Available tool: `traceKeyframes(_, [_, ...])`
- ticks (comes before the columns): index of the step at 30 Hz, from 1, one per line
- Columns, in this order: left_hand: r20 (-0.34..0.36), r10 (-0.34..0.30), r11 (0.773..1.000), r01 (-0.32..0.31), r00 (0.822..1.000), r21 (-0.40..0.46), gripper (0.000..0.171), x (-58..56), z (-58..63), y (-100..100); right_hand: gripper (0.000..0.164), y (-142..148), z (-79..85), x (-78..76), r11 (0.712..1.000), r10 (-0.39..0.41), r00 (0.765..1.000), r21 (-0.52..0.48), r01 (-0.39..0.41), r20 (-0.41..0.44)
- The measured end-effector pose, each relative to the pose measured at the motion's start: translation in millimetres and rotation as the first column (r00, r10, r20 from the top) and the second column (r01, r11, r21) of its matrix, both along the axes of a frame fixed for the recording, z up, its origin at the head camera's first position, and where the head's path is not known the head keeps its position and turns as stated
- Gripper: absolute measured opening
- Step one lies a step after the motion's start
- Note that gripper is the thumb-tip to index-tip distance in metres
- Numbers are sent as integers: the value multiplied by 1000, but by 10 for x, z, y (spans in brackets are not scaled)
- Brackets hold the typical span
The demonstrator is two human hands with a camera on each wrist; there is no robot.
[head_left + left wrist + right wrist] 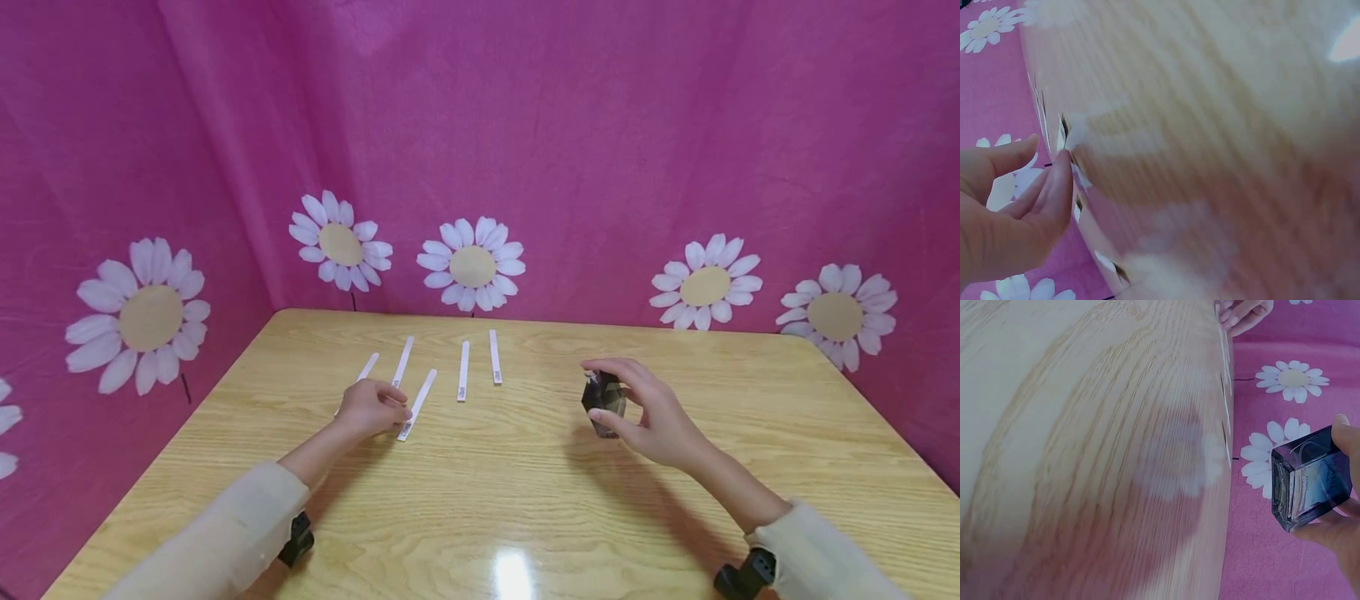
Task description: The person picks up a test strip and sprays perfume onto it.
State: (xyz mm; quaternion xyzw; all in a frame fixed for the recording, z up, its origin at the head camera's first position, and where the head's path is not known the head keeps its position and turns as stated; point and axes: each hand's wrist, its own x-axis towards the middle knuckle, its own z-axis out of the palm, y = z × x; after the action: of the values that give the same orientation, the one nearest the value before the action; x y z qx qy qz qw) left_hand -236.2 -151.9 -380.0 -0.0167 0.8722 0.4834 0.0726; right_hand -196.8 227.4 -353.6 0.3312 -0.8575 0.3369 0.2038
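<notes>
My right hand [660,417] holds a dark glass perfume bottle [603,404] above the right part of the table, thumb on one side and fingers on the other. In the right wrist view the perfume bottle [1310,481] is tilted, its thick clear base facing the camera. At the left, my left hand [369,408] is low over the table, fingertips at the near end of a white paper strip [422,397]. The left wrist view has its thumb apart from its straight fingers [1058,187]. Another paper strip [367,367] is partly hidden behind this hand.
More white paper strips with dark print at their near ends lie on the wooden table [465,483], including one strip [463,371] in the middle and another strip [495,357] right of it. A pink curtain [570,150] with daisies stands behind the table.
</notes>
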Motion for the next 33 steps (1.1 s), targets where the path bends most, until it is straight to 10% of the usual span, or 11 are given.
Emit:
traceKeyframes(10, [-153, -95, 983, 69, 984, -168, 29, -160, 115, 176, 64, 89, 9, 3, 1000, -20, 1000, 5, 20, -16])
traceKeyframes(33, [-148, -68, 954, 21, 987, -299, 34, -401, -23, 887, 64, 139, -45, -7, 1000, -6, 1000, -19, 6, 18])
